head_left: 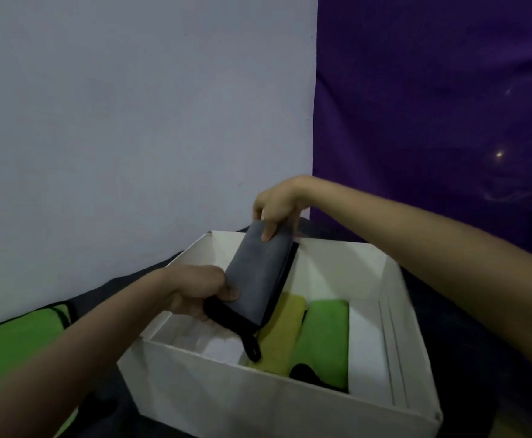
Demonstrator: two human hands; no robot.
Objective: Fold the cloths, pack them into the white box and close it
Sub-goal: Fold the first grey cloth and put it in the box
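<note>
A folded grey cloth (258, 276) with black trim hangs tilted over the open white box (258, 396). My left hand (198, 289) grips its lower left edge, and my right hand (277, 207) pinches its top end. A black loop dangles from the cloth's bottom corner into the box. Inside the box, a folded yellow cloth (282, 336) lies beside a folded green cloth (324, 339) with a black tab at its near end. The box's left part shows bare white floor.
Another green cloth (15, 346) lies on the dark surface to the left of the box. A pale wall stands behind, and a purple curtain (432, 105) hangs at the right. The box has white ridged strips along its right inner side.
</note>
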